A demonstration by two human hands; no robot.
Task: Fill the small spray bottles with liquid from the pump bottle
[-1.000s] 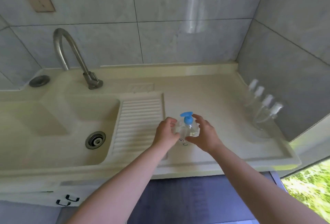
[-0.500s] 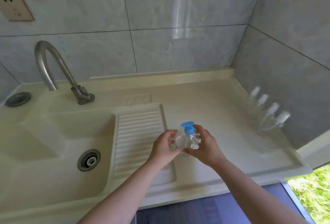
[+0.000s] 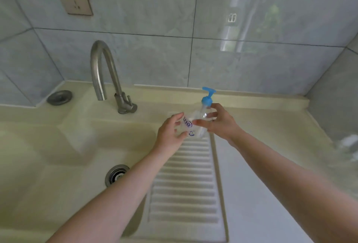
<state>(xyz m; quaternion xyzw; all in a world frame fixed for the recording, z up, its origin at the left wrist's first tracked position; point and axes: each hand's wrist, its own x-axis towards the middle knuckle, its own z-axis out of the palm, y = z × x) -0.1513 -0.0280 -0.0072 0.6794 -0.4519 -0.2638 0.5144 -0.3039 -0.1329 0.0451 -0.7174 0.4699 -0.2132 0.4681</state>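
Pump bottle [image 3: 195, 124]: it is held up in the air by both hands, above the top of the ribbed board [image 3: 186, 184]. It is tilted, with the blue pump top [image 3: 207, 97] pointing to about 1 o'clock. Half a second ago it was held more upright.
Left hand [image 3: 170, 136]: the fingers are curled round the bottom part of the bottle, at about 8 o'clock from the blue top.
Right hand [image 3: 220, 122]: the upper part of the bottle is gripped by the thumb and fingers, just under the blue top.
Small spray bottles [image 3: 348, 146]: only a blurred white bit is seen at the right edge, at 3 o'clock from the hands. Earlier four were seen in a row by the right wall.
View: the picture has been swung to the left since the earlier frame, so the tap [image 3: 104, 72] is now nearer the middle.
Sink [image 3: 48, 165]: it is seen at 8 o'clock from the hands, with the drain [image 3: 116, 175] beside the left arm.
Wall socket [image 3: 74, 0]: it is seen at 11 o'clock, high on the tiles.
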